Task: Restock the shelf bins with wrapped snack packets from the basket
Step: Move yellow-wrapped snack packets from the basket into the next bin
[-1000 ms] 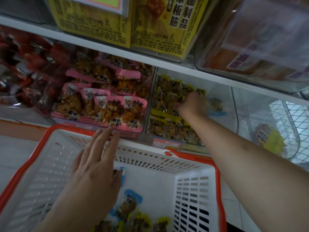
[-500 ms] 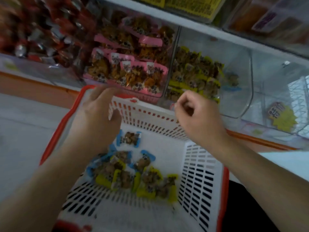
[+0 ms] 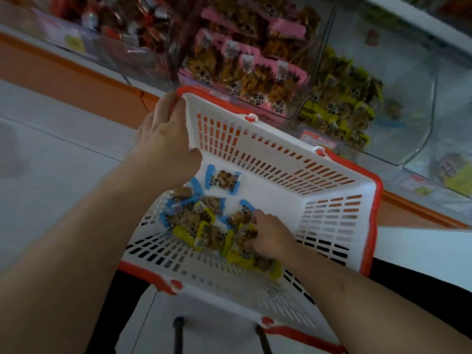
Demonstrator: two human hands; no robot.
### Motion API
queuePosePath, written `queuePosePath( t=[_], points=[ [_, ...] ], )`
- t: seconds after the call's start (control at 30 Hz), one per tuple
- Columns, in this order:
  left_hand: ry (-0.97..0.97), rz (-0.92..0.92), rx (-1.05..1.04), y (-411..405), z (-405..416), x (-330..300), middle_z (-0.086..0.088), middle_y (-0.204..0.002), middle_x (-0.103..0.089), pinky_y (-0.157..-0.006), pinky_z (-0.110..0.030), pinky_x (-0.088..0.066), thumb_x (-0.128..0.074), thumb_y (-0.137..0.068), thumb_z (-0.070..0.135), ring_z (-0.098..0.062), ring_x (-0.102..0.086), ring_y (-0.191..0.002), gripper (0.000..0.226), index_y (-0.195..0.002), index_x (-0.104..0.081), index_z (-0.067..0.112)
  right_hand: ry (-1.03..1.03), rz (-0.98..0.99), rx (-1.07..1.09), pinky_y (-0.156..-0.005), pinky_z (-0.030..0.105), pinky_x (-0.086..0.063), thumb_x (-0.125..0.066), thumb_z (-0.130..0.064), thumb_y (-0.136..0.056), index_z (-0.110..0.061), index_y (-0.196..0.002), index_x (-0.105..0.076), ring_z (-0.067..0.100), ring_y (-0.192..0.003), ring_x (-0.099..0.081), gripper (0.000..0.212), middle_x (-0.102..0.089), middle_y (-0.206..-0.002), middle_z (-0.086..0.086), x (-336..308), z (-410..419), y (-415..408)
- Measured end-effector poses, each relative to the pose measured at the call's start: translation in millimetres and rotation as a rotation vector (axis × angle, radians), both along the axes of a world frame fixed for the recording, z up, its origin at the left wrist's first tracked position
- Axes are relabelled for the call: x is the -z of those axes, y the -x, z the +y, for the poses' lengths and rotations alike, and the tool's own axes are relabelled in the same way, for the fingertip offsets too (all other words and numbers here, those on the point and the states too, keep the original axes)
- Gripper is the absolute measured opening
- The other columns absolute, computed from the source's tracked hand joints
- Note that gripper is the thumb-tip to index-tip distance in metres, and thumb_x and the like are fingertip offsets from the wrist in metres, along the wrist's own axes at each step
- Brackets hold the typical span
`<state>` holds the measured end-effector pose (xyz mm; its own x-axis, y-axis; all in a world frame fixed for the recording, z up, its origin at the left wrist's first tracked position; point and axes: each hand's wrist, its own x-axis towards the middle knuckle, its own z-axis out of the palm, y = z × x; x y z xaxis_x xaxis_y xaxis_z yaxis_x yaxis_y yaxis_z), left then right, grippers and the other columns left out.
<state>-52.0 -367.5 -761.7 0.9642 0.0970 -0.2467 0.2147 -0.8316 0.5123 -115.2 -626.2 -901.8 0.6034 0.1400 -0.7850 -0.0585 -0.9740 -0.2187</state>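
The small wrapped snack packets with yellow and blue edges [image 3: 204, 223] lie heaped on the floor of the white slotted plastic basket with the red rim [image 3: 332, 200], towards its near left side. The right hand [image 3: 268, 236] is down among them, fingers curled round a clump of yellow ones. The left hand [image 3: 163, 139] grips the basket's far left corner at the rim, tilting and steadying it.

I'd say the thing to do here is gather only yellow packets, shaking loose any blue ones tangled in, and lift straight up so nothing snags the slotted wall.

Beyond the far rim stands the clear bin of yellow packets [image 3: 342, 98], with open room at its right; the bin of pink packets [image 3: 252, 67] sits just beside it, left.
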Motion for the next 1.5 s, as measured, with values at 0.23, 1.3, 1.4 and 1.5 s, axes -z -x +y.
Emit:
queuePosePath(
  t=[0.23, 1.3, 1.4, 1.5],
  points=[
    [-0.022, 0.042, -0.028, -3, 0, -4, 0.005, -0.164, -0.014, -0.126, -0.054, -0.022, -0.068, -0.087, 0.021, -0.035, -0.021, -0.151, 0.073, -0.151, -0.034, 0.02, -0.045, -0.111, 0.11, -0.077, 0.033, -0.055, -0.084, -0.03, -0.09, -0.029, -0.121, -0.064, 0.021, -0.099, -0.064, 0.037, -0.067, -0.115, 0.001, -2, -9, -11],
    [0.216, -0.132, 0.235, -10, -111, 1, 0.043, -0.158, -0.01, -0.104, 0.002, -0.025, -0.066, -0.098, 0.029, 0.019, -0.015, -0.141, 0.077, -0.16, -0.024, 0.046, -0.694, -0.581, 0.966, -0.078, 0.043, -0.065, -0.089, -0.021, -0.088, -0.023, -0.123, -0.064, 0.016, -0.08, -0.079, 0.043, -0.081, -0.093, -0.004, -155, -90, -143],
    [0.084, -0.1, 0.24, -14, -106, 10, 0.043, -0.16, 0.015, -0.122, -0.024, -0.009, -0.068, -0.096, 0.028, 0.013, 0.008, -0.15, 0.097, -0.163, 0.001, 0.046, -0.538, -0.704, 0.995, -0.082, 0.04, -0.063, -0.09, -0.027, -0.085, -0.024, -0.1, -0.072, 0.014, -0.082, -0.078, 0.024, -0.08, -0.085, -0.006, -136, -119, -184],
    [0.005, -0.067, 0.281, -18, -103, 13, 0.036, -0.164, 0.017, -0.122, -0.025, 0.0, -0.072, -0.092, 0.028, 0.011, 0.016, -0.152, 0.106, -0.163, 0.006, 0.044, -0.402, -0.75, 0.942, -0.065, 0.03, -0.056, -0.086, -0.032, -0.089, -0.022, -0.087, -0.071, 0.021, -0.081, -0.076, 0.018, -0.076, -0.086, -0.002, -122, -134, -225]
  ],
)
